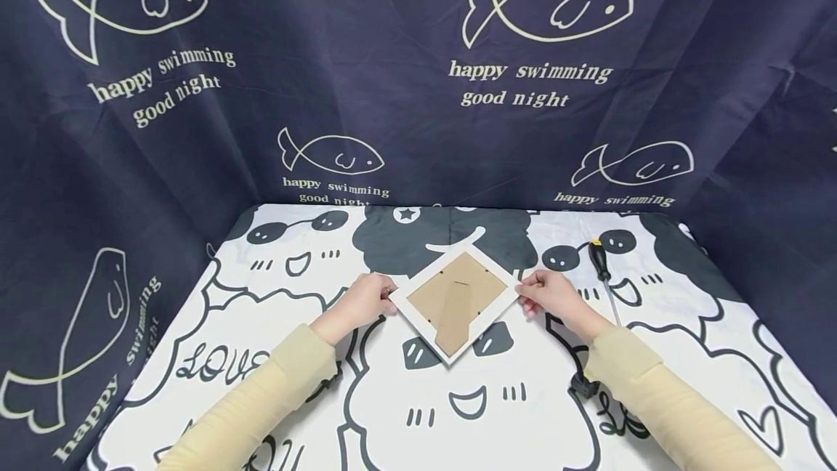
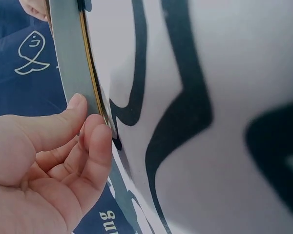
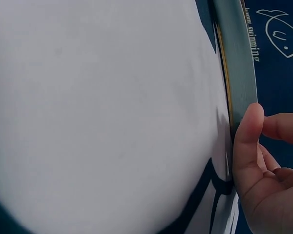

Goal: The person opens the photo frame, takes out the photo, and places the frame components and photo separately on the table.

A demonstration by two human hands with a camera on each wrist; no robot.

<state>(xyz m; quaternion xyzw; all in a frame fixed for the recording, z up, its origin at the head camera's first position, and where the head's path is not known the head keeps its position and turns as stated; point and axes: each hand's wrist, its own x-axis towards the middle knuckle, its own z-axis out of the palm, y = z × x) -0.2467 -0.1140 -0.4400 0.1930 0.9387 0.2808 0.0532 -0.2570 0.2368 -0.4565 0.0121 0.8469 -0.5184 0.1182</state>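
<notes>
Between the two hands a white picture frame (image 1: 418,322) is turned as a diamond, its brown backing board (image 1: 487,286) and folded stand (image 1: 453,315) facing up. My left hand (image 1: 362,302) pinches the left corner; in the left wrist view the thumb and curled fingers of that hand (image 2: 53,161) grip the frame's edge (image 2: 75,53). At the opposite corner my right hand (image 1: 552,295) pinches the frame between thumb and fingers. The right wrist view shows its thumb (image 3: 249,126) against the frame's side (image 3: 238,63). The front of the frame is hidden.
A screwdriver (image 1: 599,262) with a black and yellow handle lies right of the frame, its shaft tip running behind the right forearm. The table is covered by a black-and-white cartoon cloth (image 1: 471,431). Dark blue printed curtains (image 1: 418,78) hang behind and at both sides.
</notes>
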